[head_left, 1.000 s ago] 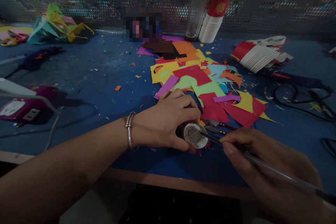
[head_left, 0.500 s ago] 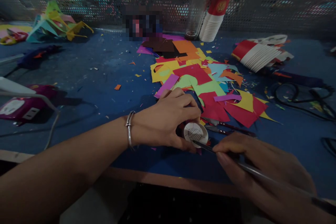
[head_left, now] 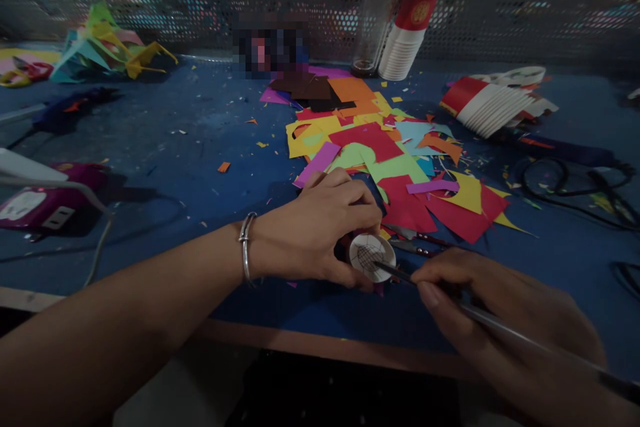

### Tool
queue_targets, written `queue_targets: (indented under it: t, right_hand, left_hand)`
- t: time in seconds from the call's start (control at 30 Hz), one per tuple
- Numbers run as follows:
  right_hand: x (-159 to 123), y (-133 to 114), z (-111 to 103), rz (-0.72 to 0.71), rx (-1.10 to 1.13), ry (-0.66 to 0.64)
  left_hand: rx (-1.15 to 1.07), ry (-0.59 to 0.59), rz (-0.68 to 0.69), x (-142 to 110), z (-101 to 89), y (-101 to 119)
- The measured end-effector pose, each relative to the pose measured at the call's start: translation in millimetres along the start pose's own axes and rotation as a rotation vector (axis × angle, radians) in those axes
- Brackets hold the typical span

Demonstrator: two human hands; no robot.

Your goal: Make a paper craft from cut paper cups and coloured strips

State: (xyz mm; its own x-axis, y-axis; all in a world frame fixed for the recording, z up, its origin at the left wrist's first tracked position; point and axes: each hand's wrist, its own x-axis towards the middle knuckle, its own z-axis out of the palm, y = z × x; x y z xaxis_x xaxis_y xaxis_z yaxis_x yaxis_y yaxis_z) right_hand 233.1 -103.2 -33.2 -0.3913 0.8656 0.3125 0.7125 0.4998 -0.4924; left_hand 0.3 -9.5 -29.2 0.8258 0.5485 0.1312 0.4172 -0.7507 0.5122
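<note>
My left hand point(head_left: 320, 230) is closed around a small paper cup point(head_left: 371, 257) lying on its side, its white round bottom facing me with a grid of pen lines drawn on it. A silver bangle sits on that wrist. My right hand point(head_left: 500, 310) pinches a thin pen point(head_left: 500, 327), whose tip touches the cup's bottom. Both hands rest near the front edge of the blue table point(head_left: 175, 147).
Coloured paper scraps point(head_left: 385, 153) lie heaped just behind the hands, with scissors point(head_left: 425, 240) beside the cup. A stack of cups point(head_left: 407, 30) and a clear bottle point(head_left: 375, 13) stand at the back, more cups point(head_left: 487, 107) lie right, cables point(head_left: 575, 187) beyond. A purple device point(head_left: 45, 203) is left.
The pen tip moved down across the cup's bottom and then back toward its centre. My left hand and the cup stayed put.
</note>
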Motion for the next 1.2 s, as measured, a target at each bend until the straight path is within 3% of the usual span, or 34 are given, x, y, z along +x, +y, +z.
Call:
queue_targets:
  t: [0.27, 0.4, 0.53, 0.77, 1.2]
  right_hand:
    - [-1, 3, -1, 0.015, -0.082, 0.07]
    - [-1, 1, -3, 0.052, -0.131, 0.066]
    - [1, -1, -8, -0.007, -0.179, -0.001]
    - [-1, -3, -3, -0.003, -0.031, -0.019]
    - [0, -3, 3, -0.07, 0.031, -0.012]
  left_hand:
    - [-0.017, 0.006, 0.018, 0, 0.2, 0]
    - [-0.011, 0.009, 0.015, 0, 0.8, 0]
    - [-0.015, -0.01, -0.002, 1, 0.9, -1]
    - [-0.002, 0.005, 0.005, 0, 1.6, -2]
    - [-0.017, -0.003, 0.008, 1, 1.4, -3]
